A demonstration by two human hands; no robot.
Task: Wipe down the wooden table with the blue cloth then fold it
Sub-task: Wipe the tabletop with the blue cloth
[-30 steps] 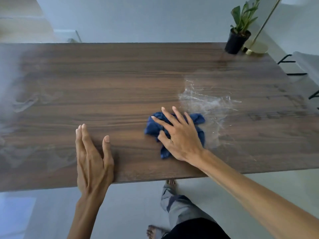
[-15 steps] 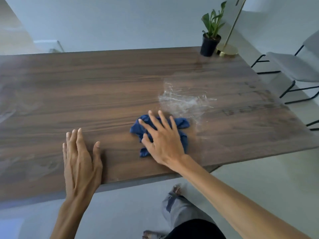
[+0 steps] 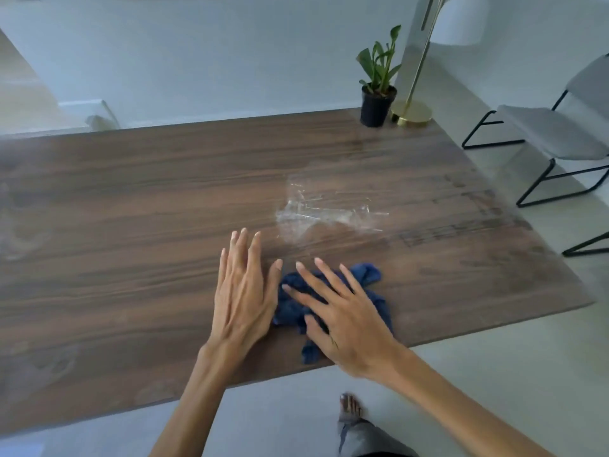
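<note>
Blue cloth bunched on the wooden worktop, near its front edge, well short of the potted plant at the far corner. Right hand flat on the cloth, fingers spread wide, pressing rather than gripping. Left hand flat just left of the cloth, fingers straight and close together, thumb touching the fabric's edge. Clear plastic film lying between cloth and plant. Probably late in wiping or starting the fold; next, spreading the bunched cloth flat with both hands.
</note>
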